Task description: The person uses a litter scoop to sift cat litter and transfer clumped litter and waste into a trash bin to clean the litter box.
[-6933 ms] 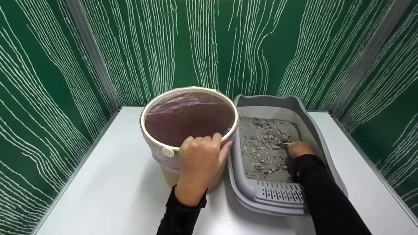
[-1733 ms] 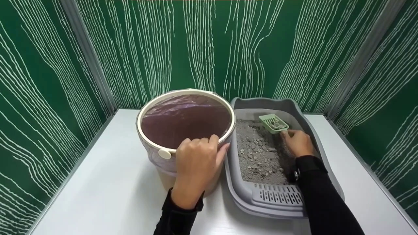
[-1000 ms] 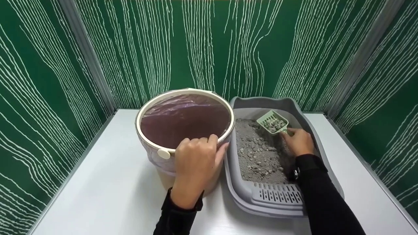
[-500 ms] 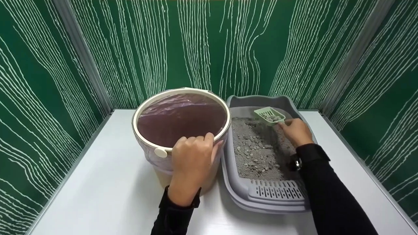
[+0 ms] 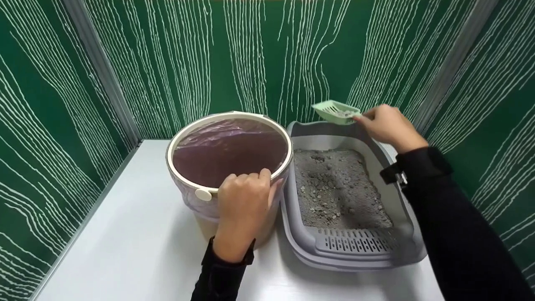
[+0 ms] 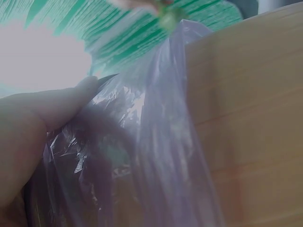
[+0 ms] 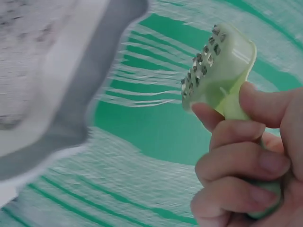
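Observation:
My right hand (image 5: 388,124) grips the handle of a pale green slotted litter scoop (image 5: 337,113), raised above the back of the litter box. Grey clumps lie in the scoop; in the right wrist view they show through the slots of the scoop (image 7: 218,66). My left hand (image 5: 244,196) holds the near right rim of a trash bin (image 5: 205,225), fingers curled over the cream ring (image 5: 177,144). A translucent purple bag (image 6: 161,109) lines the bin and hangs down its outside. Below the scoop stands the grey litter box (image 5: 303,234), holding grey litter (image 5: 334,188) with loose lumps.
Bin and litter box stand side by side on a white table (image 5: 121,238), nearly touching. Green walls (image 5: 250,54) with white wavy lines enclose the back and sides, with grey metal posts (image 5: 104,71) at the corners. A slotted step (image 5: 359,240) forms the box's front.
My right hand first worked the scoop down in the litter, then brought it up with clumps and lifted it above the box's back rim. My left hand has stayed on the bin rim.

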`<state>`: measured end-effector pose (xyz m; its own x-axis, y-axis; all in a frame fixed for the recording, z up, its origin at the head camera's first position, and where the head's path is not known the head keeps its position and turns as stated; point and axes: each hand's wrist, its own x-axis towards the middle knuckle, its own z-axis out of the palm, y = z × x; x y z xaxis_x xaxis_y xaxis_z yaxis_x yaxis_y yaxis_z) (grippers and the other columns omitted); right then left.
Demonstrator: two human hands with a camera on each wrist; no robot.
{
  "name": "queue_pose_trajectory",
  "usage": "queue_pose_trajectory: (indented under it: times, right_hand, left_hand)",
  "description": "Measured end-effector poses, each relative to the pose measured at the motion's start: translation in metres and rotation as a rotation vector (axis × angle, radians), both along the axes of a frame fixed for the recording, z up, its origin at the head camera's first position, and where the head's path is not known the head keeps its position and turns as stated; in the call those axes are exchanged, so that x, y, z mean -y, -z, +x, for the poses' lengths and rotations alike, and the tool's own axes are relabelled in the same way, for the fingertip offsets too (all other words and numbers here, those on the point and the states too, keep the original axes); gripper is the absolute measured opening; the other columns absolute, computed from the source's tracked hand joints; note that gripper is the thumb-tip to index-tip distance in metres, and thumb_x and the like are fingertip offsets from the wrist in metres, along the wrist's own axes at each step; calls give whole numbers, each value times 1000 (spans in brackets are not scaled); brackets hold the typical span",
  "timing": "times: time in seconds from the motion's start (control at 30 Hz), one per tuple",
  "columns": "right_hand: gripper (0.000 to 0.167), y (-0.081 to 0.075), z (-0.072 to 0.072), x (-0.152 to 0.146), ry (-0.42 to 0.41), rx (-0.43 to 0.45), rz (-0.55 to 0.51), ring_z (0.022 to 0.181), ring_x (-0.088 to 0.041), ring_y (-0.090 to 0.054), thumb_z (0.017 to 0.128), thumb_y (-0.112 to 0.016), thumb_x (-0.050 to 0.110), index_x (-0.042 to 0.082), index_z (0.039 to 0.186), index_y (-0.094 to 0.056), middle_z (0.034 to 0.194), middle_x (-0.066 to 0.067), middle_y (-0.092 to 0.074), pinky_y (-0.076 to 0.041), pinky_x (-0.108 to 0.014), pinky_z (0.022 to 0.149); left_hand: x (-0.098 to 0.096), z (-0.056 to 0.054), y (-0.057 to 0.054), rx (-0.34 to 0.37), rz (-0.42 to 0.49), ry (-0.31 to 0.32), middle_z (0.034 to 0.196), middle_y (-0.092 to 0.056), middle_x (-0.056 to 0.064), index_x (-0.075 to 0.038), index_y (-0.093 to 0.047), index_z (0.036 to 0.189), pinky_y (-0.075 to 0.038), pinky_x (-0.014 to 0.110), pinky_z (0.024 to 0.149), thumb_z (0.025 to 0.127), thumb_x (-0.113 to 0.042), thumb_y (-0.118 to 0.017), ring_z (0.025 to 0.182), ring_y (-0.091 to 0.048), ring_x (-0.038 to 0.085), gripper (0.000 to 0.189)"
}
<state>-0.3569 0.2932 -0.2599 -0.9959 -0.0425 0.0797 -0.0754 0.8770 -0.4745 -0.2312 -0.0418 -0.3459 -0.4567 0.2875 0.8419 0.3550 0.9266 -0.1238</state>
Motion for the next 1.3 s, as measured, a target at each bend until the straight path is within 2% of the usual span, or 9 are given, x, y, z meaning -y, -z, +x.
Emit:
queue_pose_trajectory:
  times: [0.13, 0.27, 0.4, 0.63, 0.83, 1.0, 1.13, 1.2, 1.3]
  right_hand:
    - [56, -34, 7, 26, -85, -24, 22, 57, -11, -43, 108, -54, 53, 6, 131, -73, 74, -1, -52, -39, -28, 50]
    - [52, -58, 20, 59, -178, -54, 37, 59, -12, -45, 108, -55, 52, 9, 130, -74, 80, -2, -59, -41, -28, 51]
    - [46, -69, 34, 93, -260, -61, 65, 67, -15, -53, 108, -58, 48, 10, 129, -74, 96, -8, -70, -46, -30, 58]
    - [34, -65, 41, 136, -410, -49, 237, 79, -21, -65, 107, -63, 40, 13, 122, -78, 102, -6, -77, -55, -41, 78]
    - [26, -56, 42, 158, -525, -179, 409, 92, -25, -75, 102, -72, 33, 14, 117, -81, 109, -7, -80, -58, -49, 92]
    - [24, -48, 43, 170, -556, -332, 553, 81, -26, -74, 98, -77, 33, 13, 110, -82, 95, -7, -80, -61, -45, 79]
    - [22, -45, 45, 179, -544, -415, 717, 64, -23, -65, 97, -78, 33, 12, 101, -82, 78, -6, -74, -59, -41, 63]
    - [16, -44, 46, 183, -548, -463, 807, 57, -19, -54, 97, -77, 22, 11, 86, -77, 70, -4, -66, -55, -39, 55]
    - [23, -42, 48, 189, -564, -542, 916, 53, -15, -44, 94, -74, 9, 12, 73, -66, 65, -1, -58, -50, -35, 50]
  left_hand:
    - [0, 0, -1, -4, -6, -9, 59, -63, 0, -14, -60, 73, -40, 35, 51, 88, -40, -86, 48, -58, 21, 40]
    - [0, 0, -1, 1, -7, -15, 58, -63, 0, -14, -61, 73, -40, 35, 51, 89, -42, -86, 48, -58, 21, 41]
    - [-1, 0, -1, 10, -2, -8, 58, -62, 1, -13, -61, 72, -39, 35, 51, 87, -40, -87, 48, -58, 22, 40]
    - [0, 2, -2, 12, -9, -17, 58, -62, 0, -14, -62, 73, -39, 35, 51, 81, -37, -91, 48, -58, 22, 39]
    - [0, 2, -1, 5, -12, -11, 58, -62, 1, -14, -62, 73, -39, 35, 50, 79, -36, -93, 48, -58, 21, 38]
    - [0, 1, -1, -5, -11, -11, 59, -63, 1, -13, -64, 74, -40, 35, 51, 77, -37, -94, 48, -59, 21, 38]
    - [0, 1, -1, -11, -10, -12, 59, -64, 1, -13, -64, 74, -40, 35, 51, 76, -36, -94, 49, -60, 21, 38]
    - [0, 1, -1, -22, -16, -19, 58, -63, 1, -14, -64, 73, -41, 35, 51, 75, -33, -94, 49, -61, 21, 36]
    - [0, 1, -2, -36, -30, -30, 57, -62, 0, -14, -64, 72, -41, 35, 51, 75, -30, -92, 49, -60, 21, 33]
